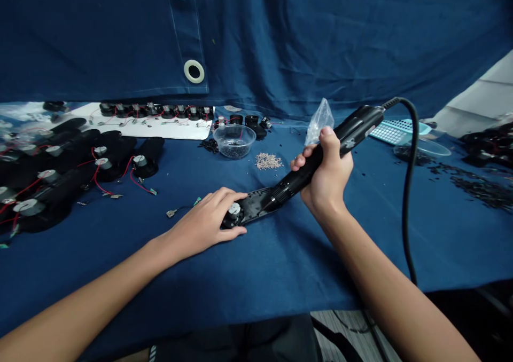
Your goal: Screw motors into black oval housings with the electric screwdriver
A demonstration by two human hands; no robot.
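Note:
My right hand [328, 175] is wrapped round a black corded electric screwdriver [304, 171], tilted so that its tip points down and left. The tip meets the inside of a black plastic housing [256, 206] that lies on the blue cloth. Fingers and thumb of my left hand [210, 218] grip the housing's left end from both sides. Between them shows a small silver motor [234, 209] seated in the housing. A wire with a small connector [171, 213] sticks out to the left, partly hidden by my left hand. Whether a screw sits under the tip is too small to tell.
A pile of small screws [268, 161] and a clear plastic tub [234, 141] lie beyond the housing. Several motor-fitted housings [148, 156] stand at the left, more on a white board [160, 128]. A teal basket [396, 131] is at the right; the screwdriver's cable [409, 202] hangs nearby.

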